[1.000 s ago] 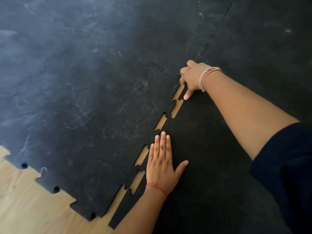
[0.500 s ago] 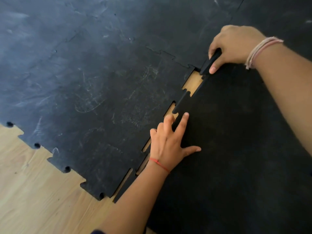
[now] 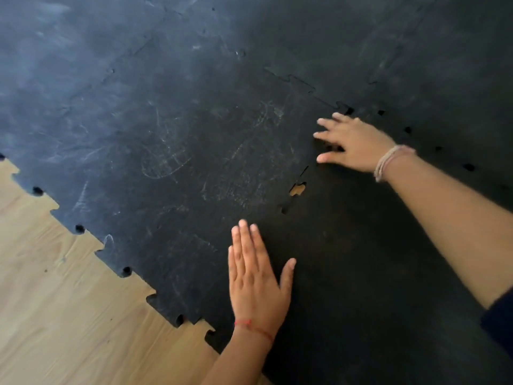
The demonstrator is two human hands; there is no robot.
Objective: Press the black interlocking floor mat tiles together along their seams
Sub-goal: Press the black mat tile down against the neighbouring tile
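Black interlocking mat tiles cover most of the floor. A scuffed tile (image 3: 172,151) lies on the left and a darker tile (image 3: 361,259) on the right. Their toothed seam (image 3: 288,207) runs diagonally between my hands and is nearly closed. One small gap (image 3: 297,188) still shows wood. My left hand (image 3: 256,276) lies flat, fingers together, on the seam's near part. My right hand (image 3: 351,141) is spread flat on the seam's far part, near the corner where the tiles meet. Neither hand holds anything.
Bare wooden floor (image 3: 61,301) shows at the lower left, beyond the mat's toothed outer edge (image 3: 125,269). More joined black tiles (image 3: 333,37) stretch away to the top and right. A dark sleeve (image 3: 499,315) is at the right edge.
The seam's wide gaps have closed to one small opening. My right hand let go of the lifted tile edge and now lies flat. My left hand flattened out on the seam nearer to me.
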